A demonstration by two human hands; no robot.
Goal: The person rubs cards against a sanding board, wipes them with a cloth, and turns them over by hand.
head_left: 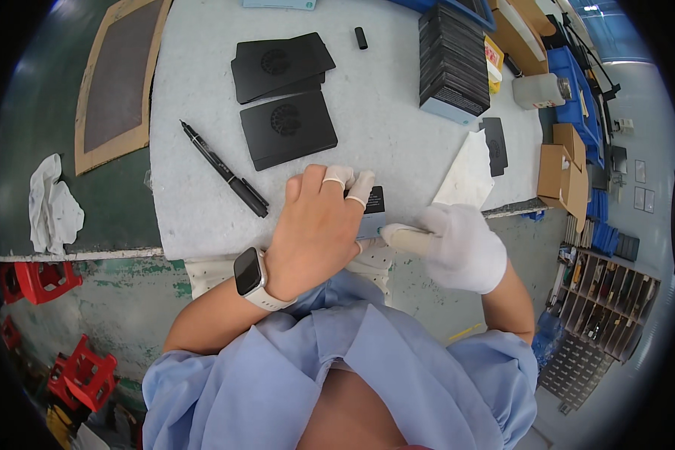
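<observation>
My left hand (307, 216), with pale finger cots on some fingertips and a watch at the wrist, is closed around a small black and light-blue card piece (373, 219) at the table's near edge. Its palm and fingers hide most of the piece. My right hand (465, 251) wears a white glove, with a beige cot over one finger. That finger's tip meets the piece's lower right corner, while the other fingers are curled in. Beyond my left hand lies a neat stack of black cards (289, 131). A looser fanned pile of black cards (281, 66) sits behind it.
A black marker pen (225, 169) lies uncapped at left, its cap (361, 38) farther back. Tall rows of black packs (455, 64) stand back right. Near them are a white cloth (463, 171), a black card (493, 146) and a bottle (540, 91).
</observation>
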